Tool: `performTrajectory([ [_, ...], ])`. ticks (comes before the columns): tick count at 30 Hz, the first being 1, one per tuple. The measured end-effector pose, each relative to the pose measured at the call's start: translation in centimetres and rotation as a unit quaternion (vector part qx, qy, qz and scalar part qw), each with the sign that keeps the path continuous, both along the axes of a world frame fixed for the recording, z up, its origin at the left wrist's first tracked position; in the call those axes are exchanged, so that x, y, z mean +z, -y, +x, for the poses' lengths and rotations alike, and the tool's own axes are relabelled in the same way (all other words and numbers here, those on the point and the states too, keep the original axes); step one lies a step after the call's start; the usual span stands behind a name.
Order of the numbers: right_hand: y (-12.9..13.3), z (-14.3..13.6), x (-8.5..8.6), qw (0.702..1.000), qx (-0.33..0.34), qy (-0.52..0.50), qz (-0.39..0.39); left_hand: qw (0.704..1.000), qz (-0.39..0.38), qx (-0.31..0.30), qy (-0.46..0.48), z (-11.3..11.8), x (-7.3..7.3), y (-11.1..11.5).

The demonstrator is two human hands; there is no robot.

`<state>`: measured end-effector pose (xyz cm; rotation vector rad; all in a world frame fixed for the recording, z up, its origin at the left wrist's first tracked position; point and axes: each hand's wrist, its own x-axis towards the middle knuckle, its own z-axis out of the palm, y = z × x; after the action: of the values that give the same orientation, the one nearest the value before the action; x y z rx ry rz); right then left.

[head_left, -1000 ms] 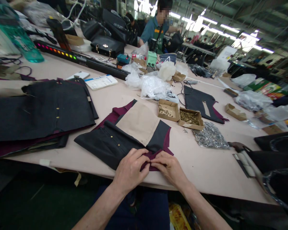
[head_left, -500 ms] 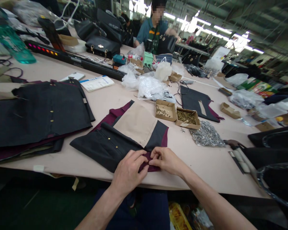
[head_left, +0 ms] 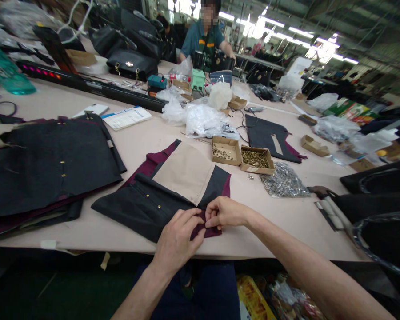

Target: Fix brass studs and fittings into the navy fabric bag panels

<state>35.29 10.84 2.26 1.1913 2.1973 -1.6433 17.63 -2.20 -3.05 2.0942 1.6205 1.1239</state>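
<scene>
A dark fabric bag panel (head_left: pixel 126 206) with a maroon lining (head_left: pixel 200 227) lies before me at the table's front edge. Its beige piece (head_left: pixel 183 171) is face up, and two small brass-coloured studs show on the dark part. My left hand (head_left: pixel 178 238) rests palm down on the panel's near corner, fingers bent, thumb apart from the forefinger. Beside it, my right hand (head_left: pixel 225 212) pinches at the maroon lining with thumb and forefinger. Whether a small part is also between those fingertips is hidden.
Stacked dark panels (head_left: pixel 53 164) lie at left. Beyond my hands stand two cardboard boxes of small metal parts (head_left: pixel 256 159), with a bag of metal pieces (head_left: pixel 283 180) alongside. Another panel (head_left: pixel 270 138) lies farther back. A person (head_left: pixel 200 40) works across the table.
The view has shifted slightly, so the table's contents appear a little further left. My right hand has drawn slightly closer to my left over the lining; the panel lies much as before.
</scene>
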Motion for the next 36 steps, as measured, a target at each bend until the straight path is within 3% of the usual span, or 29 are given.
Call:
performTrajectory([
  [4,0.2,0.5,-0.2,1.000,-0.026,-0.004,-0.010,1.000,-0.005,0.000,-0.005,0.1,-0.1,0.0],
  [13,-0.5,-2.0,1.8,0.993,-0.016,0.120,0.013,1.000,-0.005,-0.001,-0.015,0.1,-0.3,0.1],
  [17,-0.4,-1.0,1.5,0.997,0.024,0.071,0.012,1.000,0.002,-0.005,-0.014,0.0,-0.5,0.1],
  [20,0.1,-0.3,1.0,0.999,0.017,0.033,0.039,1.000,0.005,-0.007,-0.016,-0.1,-0.5,0.0],
  [26,0.2,-0.5,1.3,0.997,0.025,0.066,0.025,1.000,0.007,-0.007,-0.012,-0.1,-0.6,0.0],
  [28,0.8,-0.3,1.4,0.995,0.042,0.058,0.071,1.000,0.012,-0.004,-0.014,-0.1,-0.7,0.0],
  [32,3.2,0.7,0.9,0.960,0.067,0.008,0.273,1.000,0.018,-0.004,-0.009,-0.1,-0.7,0.1],
  [36,5.0,1.8,-0.1,0.949,0.048,-0.049,0.308,1.000,0.018,-0.003,-0.004,-0.1,-0.7,0.1],
])
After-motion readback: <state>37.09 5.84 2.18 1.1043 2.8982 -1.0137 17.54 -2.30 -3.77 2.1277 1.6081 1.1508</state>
